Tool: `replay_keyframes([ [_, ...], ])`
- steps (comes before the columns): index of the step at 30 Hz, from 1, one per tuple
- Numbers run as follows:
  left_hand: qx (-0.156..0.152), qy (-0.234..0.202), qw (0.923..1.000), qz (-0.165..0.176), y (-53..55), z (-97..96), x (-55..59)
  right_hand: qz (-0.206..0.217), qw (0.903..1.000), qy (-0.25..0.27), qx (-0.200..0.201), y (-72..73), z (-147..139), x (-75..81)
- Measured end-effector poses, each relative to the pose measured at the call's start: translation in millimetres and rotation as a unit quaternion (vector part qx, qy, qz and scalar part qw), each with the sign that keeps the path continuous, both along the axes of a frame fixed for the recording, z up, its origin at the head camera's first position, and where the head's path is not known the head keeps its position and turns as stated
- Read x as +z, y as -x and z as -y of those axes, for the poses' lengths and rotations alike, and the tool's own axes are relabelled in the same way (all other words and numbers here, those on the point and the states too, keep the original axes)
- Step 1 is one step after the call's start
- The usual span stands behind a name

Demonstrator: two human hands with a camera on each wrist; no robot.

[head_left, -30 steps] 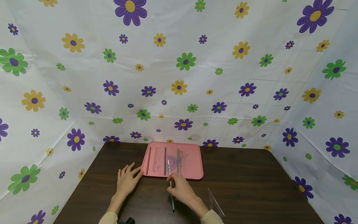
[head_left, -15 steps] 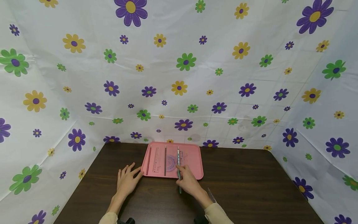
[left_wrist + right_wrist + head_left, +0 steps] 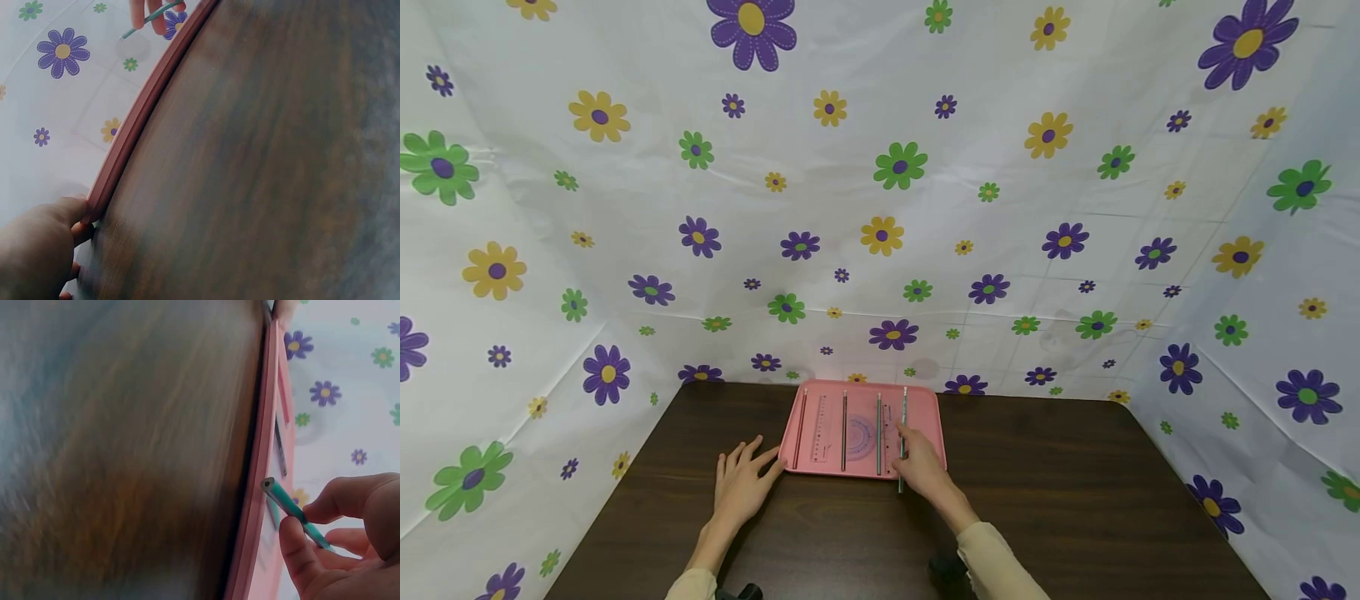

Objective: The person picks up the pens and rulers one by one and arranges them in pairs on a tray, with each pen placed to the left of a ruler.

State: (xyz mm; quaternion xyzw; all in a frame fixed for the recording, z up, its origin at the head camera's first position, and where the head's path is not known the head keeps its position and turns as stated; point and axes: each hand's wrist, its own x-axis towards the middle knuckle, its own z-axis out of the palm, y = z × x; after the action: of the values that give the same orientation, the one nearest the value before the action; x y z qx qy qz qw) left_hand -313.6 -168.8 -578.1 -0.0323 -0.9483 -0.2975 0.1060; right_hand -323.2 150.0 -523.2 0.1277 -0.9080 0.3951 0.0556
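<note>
My right hand (image 3: pixel 923 467) pinches a teal pencil (image 3: pixel 904 408) between thumb and fingers, over the right part of a pink tray (image 3: pixel 931 442). In the right wrist view the pencil's flat near end (image 3: pixel 269 483) pokes out past the tray's front rim. My left hand (image 3: pixel 741 487) rests beside the tray's left front corner, fingers spread, thumb touching the rim. On the tray, from left to right, lie a red pencil (image 3: pixel 801 429), a clear ruler (image 3: pixel 820 429), a dark pencil (image 3: pixel 844 433), a clear protractor (image 3: pixel 859 435), a green pencil (image 3: pixel 878 433) and a clear measuring piece (image 3: pixel 890 437), partly hidden.
The tray sits at the back of a dark wooden table (image 3: pixel 1075 500), close to a flower-printed white cloth (image 3: pixel 1000 217) that rises behind and at both sides. A black object (image 3: pixel 947 571) shows under the right forearm.
My right hand has carried the teal pencil from in front of the tray, rightward and forward, over its right part. A clear triangle on the table no longer shows. My left hand has stayed put.
</note>
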Motion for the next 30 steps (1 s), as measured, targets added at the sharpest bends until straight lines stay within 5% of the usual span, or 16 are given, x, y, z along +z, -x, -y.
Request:
replay_keyframes([
  [11, 0.001, -0.001, 1.0, -0.001, -0.5, -0.5, -0.3, 0.0, 0.9996, -0.011, -0.027, 20.2, -10.5, -1.9],
  [30, 0.001, 0.001, 1.0, 0.005, -0.9, -0.3, 0.5, 0.017, 0.9961, -0.069, -0.051, 27.2, -6.3, -12.6],
])
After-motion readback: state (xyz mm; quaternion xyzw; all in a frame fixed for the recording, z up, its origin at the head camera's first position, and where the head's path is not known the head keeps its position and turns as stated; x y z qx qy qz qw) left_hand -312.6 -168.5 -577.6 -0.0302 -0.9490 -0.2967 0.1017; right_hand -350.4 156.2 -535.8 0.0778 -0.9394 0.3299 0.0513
